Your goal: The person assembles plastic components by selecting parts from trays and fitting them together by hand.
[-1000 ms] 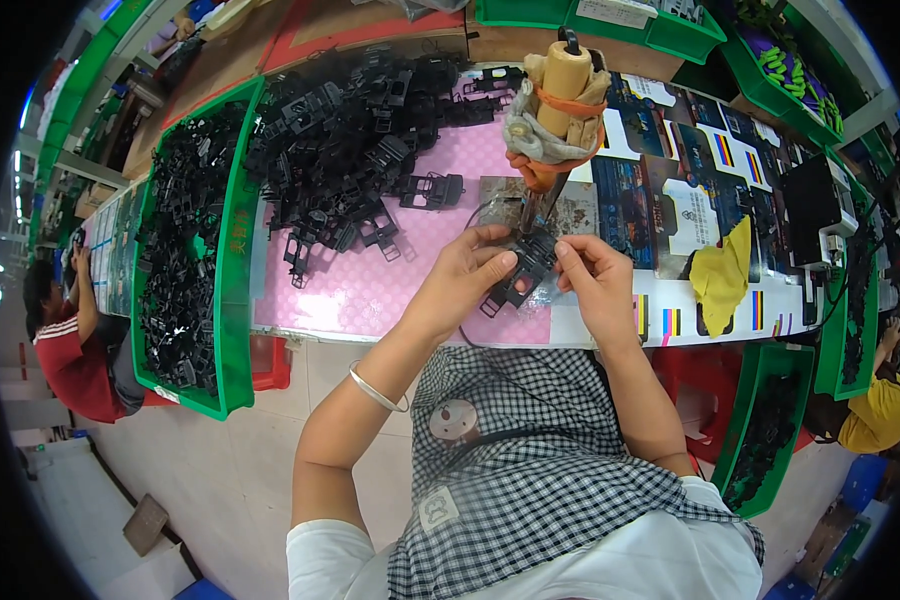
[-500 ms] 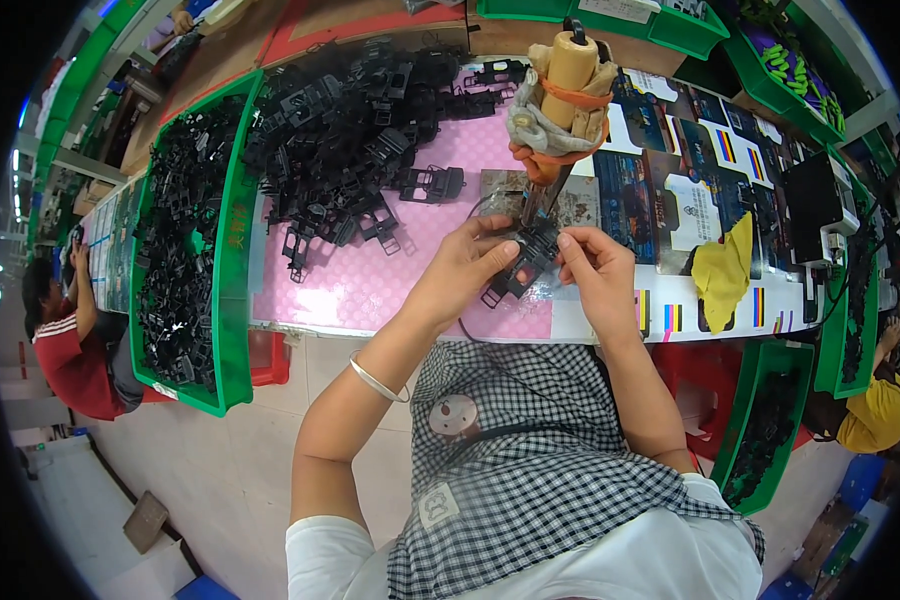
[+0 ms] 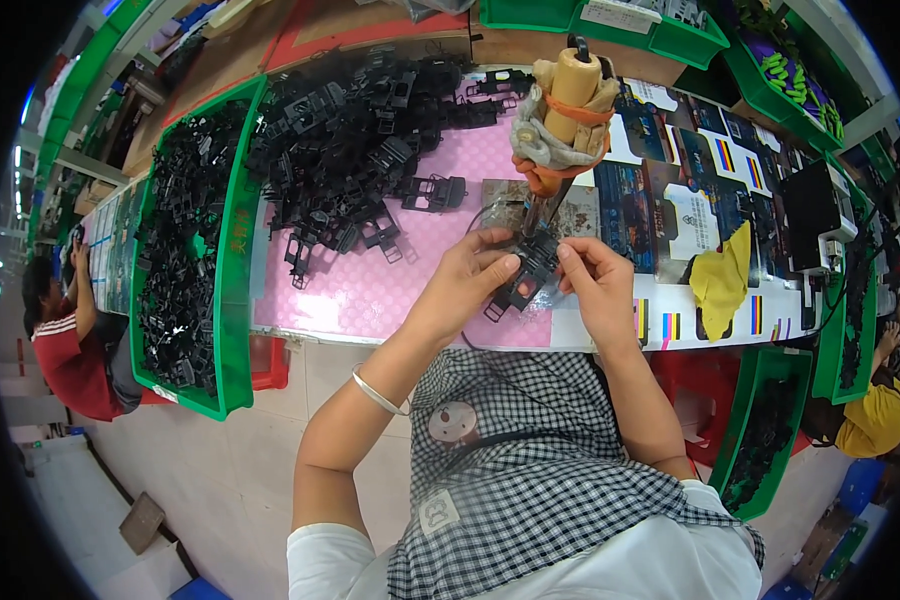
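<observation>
A black plastic frame part (image 3: 517,292) lies tilted under the lower end of an upright tool. My left hand (image 3: 468,278) pinches its left side between thumb and fingers. At the part's right edge, my right hand (image 3: 602,288) is closed, thumb against index finger; whatever they hold is too small to make out. The tool (image 3: 573,92) has a thick tan handle wrapped in grey cloth and orange bands. Its metal shaft reaches down to the part and hides some of it. Beneath is a worn metal plate (image 3: 578,212), with clear plastic film around the part.
Many similar black parts (image 3: 335,130) are heaped on the pink sheet (image 3: 355,300) to the left. Green bins (image 3: 232,330) of black parts flank the table. A yellow cloth (image 3: 720,285) and a black-and-white device (image 3: 820,215) are at right. Co-workers sit at both sides.
Both hands stay around the black part, with only slight finger shifts. The tool's handle appears marginally farther right; the whole view has shifted slightly downward.
</observation>
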Demonstrator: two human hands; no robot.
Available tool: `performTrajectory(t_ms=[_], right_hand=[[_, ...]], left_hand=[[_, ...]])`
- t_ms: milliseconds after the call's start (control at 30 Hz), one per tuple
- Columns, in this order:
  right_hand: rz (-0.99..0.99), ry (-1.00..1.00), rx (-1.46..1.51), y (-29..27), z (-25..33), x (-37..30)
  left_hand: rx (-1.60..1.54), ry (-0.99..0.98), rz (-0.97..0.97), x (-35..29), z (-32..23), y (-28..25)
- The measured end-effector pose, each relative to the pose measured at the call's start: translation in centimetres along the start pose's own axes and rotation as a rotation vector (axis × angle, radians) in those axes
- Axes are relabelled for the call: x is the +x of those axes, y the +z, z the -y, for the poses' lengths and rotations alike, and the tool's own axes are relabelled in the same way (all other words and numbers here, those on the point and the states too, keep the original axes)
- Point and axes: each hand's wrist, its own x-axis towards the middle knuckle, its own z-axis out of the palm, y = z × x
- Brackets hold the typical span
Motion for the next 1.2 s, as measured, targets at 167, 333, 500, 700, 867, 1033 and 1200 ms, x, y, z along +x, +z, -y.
performTrajectory(t_ms=[167, 333, 500, 700, 867, 1033, 1200], right_hand=[[0.001, -0.007, 0.000, 0.0, -0.1, 0.1], [0.004, -0.013, 0.002, 0.0, -0.3, 0.3], [0.003, -0.035, -0.011, 0.2, -0.4, 0.6], [0.020, -0.027, -0.046, 0.5, -0.4, 0.0], [0.055, -0.019, -0.015, 0.7, -0.4, -1.1], [0.086, -0.028, -0.048, 0.4, -0.2, -2.9], [0.121, -0.153, -0.147, -0.3, 1.0, -4.6]], left_hand=[[0.019, -0.008, -0.006, 0.1, -0.3, 0.1], [0.015, -0.026, -0.023, 0.4, 0.1, 0.0], [-0.060, -0.033, -0.015, 0.7, 0.3, -0.5], [-0.038, -0.014, -0.015, -0.6, 0.2, -0.5], [0.000, 0.021, -0.055, -2.3, 0.6, 0.2], [0.033, 0.057, -0.108, -4.4, 1.2, 1.1], [0.178, 0.200, -0.158, -6.2, 1.6, 2.5]])
